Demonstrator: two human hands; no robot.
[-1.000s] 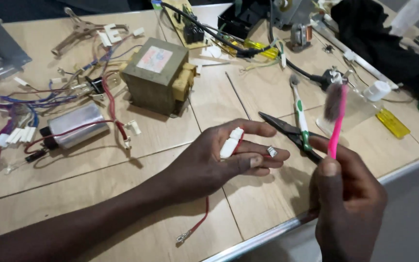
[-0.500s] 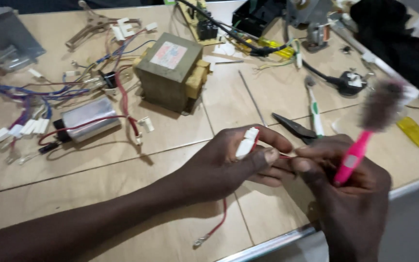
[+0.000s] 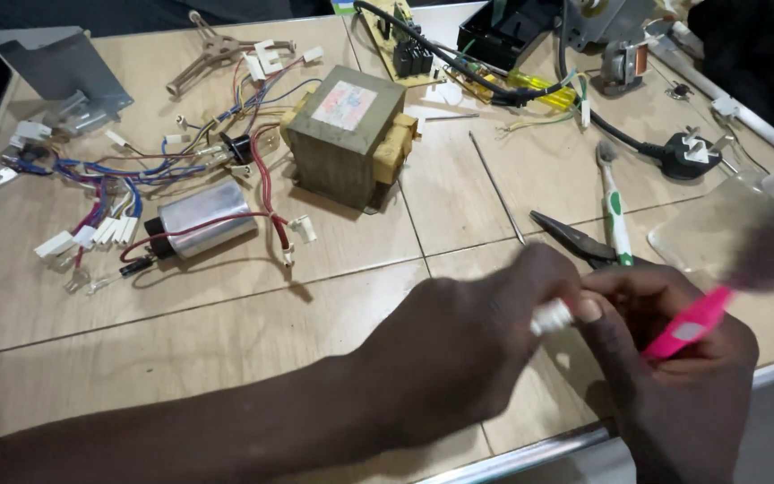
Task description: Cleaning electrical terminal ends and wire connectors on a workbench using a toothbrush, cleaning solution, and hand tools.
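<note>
At lower right of the frame, the left hand (image 3: 485,341) pinches a small white connector (image 3: 551,316) steady, while the right hand (image 3: 674,358), gripping a pink brush (image 3: 687,324), meets it, clear of the bench (image 3: 226,314) clutter

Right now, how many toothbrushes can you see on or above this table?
2. A green and white toothbrush lies on the table beside the black pliers. A pink toothbrush is held in the right hand, its bristles blurred. Others may be hidden among the clutter.
</note>
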